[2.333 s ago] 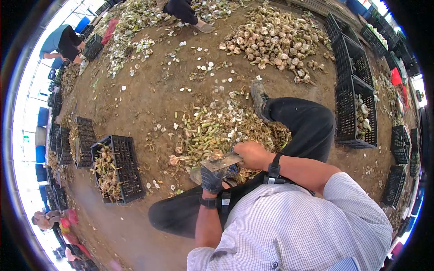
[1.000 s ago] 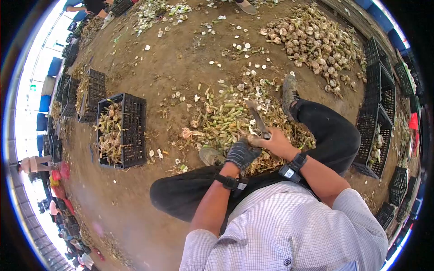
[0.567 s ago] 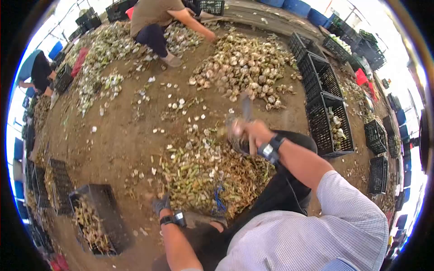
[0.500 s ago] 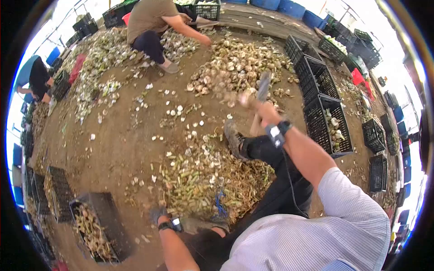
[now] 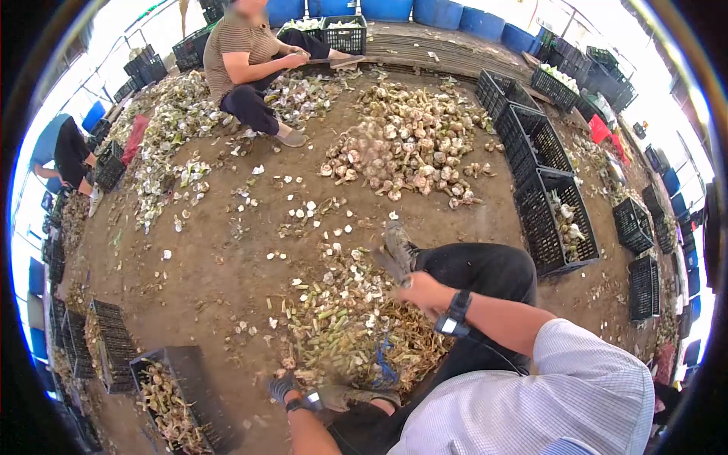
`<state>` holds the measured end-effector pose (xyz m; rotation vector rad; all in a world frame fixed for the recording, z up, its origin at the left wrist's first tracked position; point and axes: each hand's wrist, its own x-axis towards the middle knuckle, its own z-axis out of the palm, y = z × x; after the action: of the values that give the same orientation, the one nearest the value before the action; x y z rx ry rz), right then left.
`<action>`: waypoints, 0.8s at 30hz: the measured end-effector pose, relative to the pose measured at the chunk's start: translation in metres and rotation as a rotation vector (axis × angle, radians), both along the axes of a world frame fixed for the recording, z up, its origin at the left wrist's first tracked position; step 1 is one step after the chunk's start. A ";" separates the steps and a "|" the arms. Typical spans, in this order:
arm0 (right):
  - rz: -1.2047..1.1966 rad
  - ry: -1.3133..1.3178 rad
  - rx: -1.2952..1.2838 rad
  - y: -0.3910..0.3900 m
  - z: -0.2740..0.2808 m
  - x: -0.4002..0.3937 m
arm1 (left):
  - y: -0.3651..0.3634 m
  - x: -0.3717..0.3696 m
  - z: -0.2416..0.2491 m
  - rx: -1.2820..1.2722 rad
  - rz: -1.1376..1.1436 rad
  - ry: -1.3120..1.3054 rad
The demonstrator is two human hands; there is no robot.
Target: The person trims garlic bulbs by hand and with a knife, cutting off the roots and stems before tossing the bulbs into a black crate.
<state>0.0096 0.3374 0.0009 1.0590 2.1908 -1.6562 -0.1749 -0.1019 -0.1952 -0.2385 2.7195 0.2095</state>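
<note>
My right hand [image 5: 425, 294] is closed around a blade-like tool [image 5: 390, 265], over the right side of a heap of cut stems [image 5: 334, 326] and near my shoe. At the heap's lower left, my left hand [image 5: 283, 388], in a dark glove, has its fingers closed beside a garlic bulb [image 5: 288, 362]; motion and size hide whether it grips anything. A blue strip [image 5: 384, 360] lies among the stems. Farther ahead is a large pile of garlic bulbs [image 5: 417, 144].
A co-worker [image 5: 250, 68] sits at the upper left, another [image 5: 64, 152] bends at the far left. Black crates [image 5: 557, 220] line the right. A tilted crate [image 5: 182, 394] holds stemmed garlic at the lower left. Blue barrels [image 5: 387, 9] stand at the back.
My right hand and its tool have come down and toward me from near the bulb pile. The seated co-worker has drawn an arm back from the pile and sits more upright.
</note>
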 end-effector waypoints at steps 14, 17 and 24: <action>0.279 0.237 -0.281 -0.077 0.028 0.025 | 0.182 0.156 0.222 1.024 -0.611 0.177; 0.184 0.297 -0.455 -0.079 0.052 0.042 | 0.186 0.177 0.237 1.445 -0.240 -0.126; 0.299 0.376 -0.128 -0.081 0.100 0.060 | 0.171 0.192 0.230 1.603 -0.076 -0.433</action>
<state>0.0698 0.2565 0.1007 0.3829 2.2774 -1.9375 0.0167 0.0690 0.0351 0.2646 1.4431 1.8350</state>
